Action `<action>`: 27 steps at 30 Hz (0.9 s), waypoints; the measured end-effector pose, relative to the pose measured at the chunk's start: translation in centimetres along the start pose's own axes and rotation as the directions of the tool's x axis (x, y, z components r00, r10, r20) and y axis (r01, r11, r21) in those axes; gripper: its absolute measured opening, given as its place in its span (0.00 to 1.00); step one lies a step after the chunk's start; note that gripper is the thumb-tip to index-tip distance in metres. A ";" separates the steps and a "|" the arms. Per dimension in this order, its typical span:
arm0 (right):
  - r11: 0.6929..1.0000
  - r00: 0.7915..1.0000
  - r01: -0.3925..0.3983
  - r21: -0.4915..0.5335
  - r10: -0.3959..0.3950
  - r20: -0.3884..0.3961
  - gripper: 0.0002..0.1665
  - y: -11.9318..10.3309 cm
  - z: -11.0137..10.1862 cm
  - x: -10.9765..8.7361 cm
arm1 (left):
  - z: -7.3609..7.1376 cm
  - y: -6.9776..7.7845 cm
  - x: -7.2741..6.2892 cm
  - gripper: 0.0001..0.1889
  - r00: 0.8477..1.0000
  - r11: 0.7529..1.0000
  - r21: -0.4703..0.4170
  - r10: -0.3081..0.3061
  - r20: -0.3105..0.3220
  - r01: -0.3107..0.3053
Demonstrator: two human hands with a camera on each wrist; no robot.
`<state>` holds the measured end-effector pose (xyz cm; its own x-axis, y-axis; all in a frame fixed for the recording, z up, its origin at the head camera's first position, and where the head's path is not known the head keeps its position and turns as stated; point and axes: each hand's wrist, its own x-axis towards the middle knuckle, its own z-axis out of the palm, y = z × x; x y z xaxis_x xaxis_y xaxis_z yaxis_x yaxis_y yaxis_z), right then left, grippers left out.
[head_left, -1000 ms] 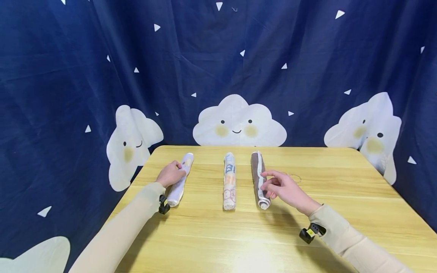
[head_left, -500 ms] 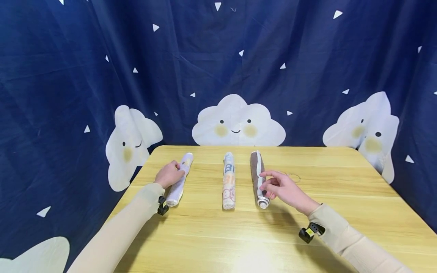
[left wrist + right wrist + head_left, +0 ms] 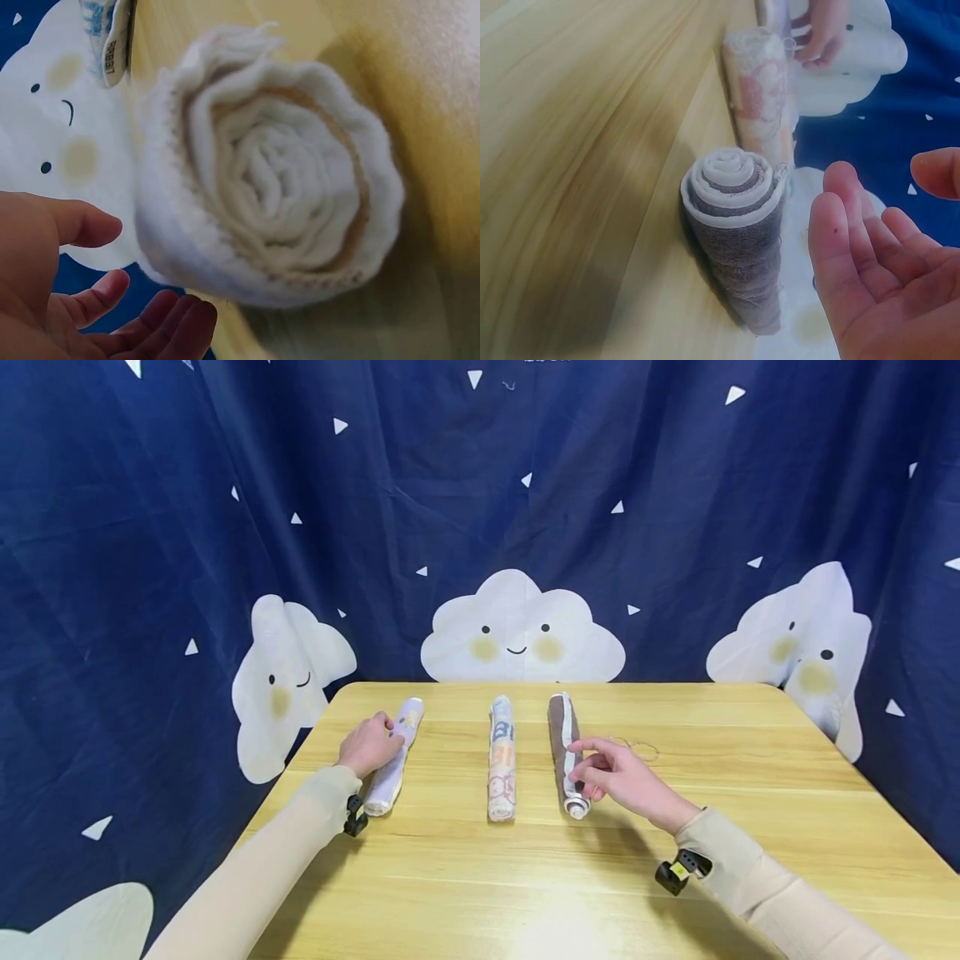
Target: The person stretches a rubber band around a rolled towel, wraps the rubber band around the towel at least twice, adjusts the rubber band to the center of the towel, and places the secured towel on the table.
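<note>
Three rolled towels lie apart on the wooden table in the head view. On the left is a lavender rolled towel, and my left hand is over it with relaxed fingers. The left wrist view shows its white spiral end, the thumb and fingers beside the roll and not wrapped round it. A white rolled towel with printed figures lies in the middle. To the right is a brown rolled towel with white edging. My right hand hovers at its right side, fingers loosely bent, holding nothing in the right wrist view.
A thin loop of string lies on the table behind the right hand. Dark blue curtains with white clouds and triangles stand close along the table's back and sides.
The head view has shifted very slightly. Both hands and all three rolled towels keep their places.
</note>
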<state>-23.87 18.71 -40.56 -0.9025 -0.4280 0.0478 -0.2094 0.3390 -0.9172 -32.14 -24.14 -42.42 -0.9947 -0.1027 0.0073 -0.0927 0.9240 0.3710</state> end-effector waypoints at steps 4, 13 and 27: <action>1.000 1.000 -0.005 -0.003 0.005 -0.003 0.27 0.1 -0.1 0.0 | 0.0 0.5 -0.4 0.17 0.998 0.997 0.056 0.054 -0.037 -0.052; 1.000 1.000 -0.003 -0.021 0.002 -0.017 0.25 0.5 0.1 0.0 | 0.2 2.4 -1.6 0.17 0.980 0.980 0.130 0.167 -0.106 -0.153; 0.987 0.995 -0.003 -0.160 -0.013 -0.098 0.19 1.9 -1.3 0.4 | 1.7 8.0 -3.2 0.18 0.950 0.951 0.125 0.296 -0.097 -0.283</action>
<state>-25.11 20.24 -41.80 -0.9323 -0.3480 0.0986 -0.2643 0.4696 -0.8424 -29.81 -15.81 -41.03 -0.9682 0.1402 0.2071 0.1883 0.9538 0.2342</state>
